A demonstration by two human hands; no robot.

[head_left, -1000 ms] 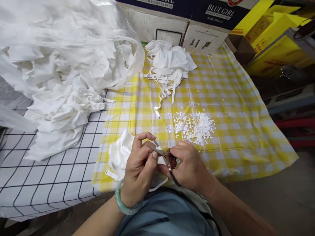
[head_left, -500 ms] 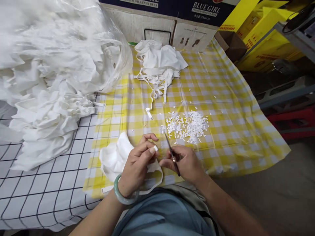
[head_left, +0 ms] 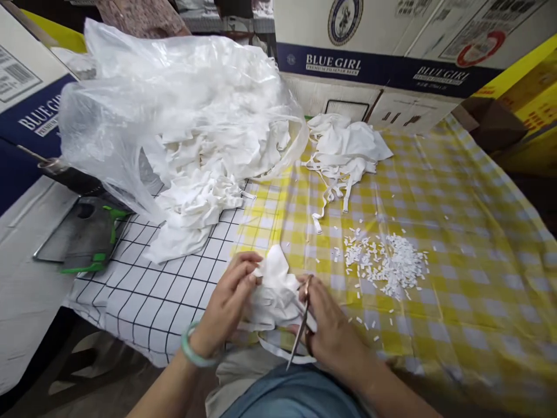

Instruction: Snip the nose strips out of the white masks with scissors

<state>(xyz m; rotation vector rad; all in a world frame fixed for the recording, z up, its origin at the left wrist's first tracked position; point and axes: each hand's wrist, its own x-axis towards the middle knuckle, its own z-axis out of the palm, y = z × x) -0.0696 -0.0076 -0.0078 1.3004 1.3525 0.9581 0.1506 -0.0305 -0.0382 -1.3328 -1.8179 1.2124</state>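
Observation:
A white cloth garment with a narrow strap (head_left: 274,290) lies crumpled between my hands at the table's front edge. My left hand (head_left: 228,299) closes its thumb and fingers on the garment's left side. In my right hand (head_left: 333,325) is a pair of scissors (head_left: 299,339), with the blades pointing down towards my lap. The fingers of that hand also rest against the garment's right side. A loop of the strap hangs below, near my blue shirt. Right of my hands lies a scattered pile of small white clippings (head_left: 402,264).
A heap of white garments with dangling straps (head_left: 348,145) lies at the back. On the left, a large clear plastic bag (head_left: 209,75) spills white cloth. Cardboard beer boxes (head_left: 331,67) stand behind. A grey and green tool (head_left: 89,232) lies at the far left.
The view has swung left. My right hand has moved to the garment, and the scissors have turned from pointing up to pointing down. My left hand has shifted to the garment's left side.

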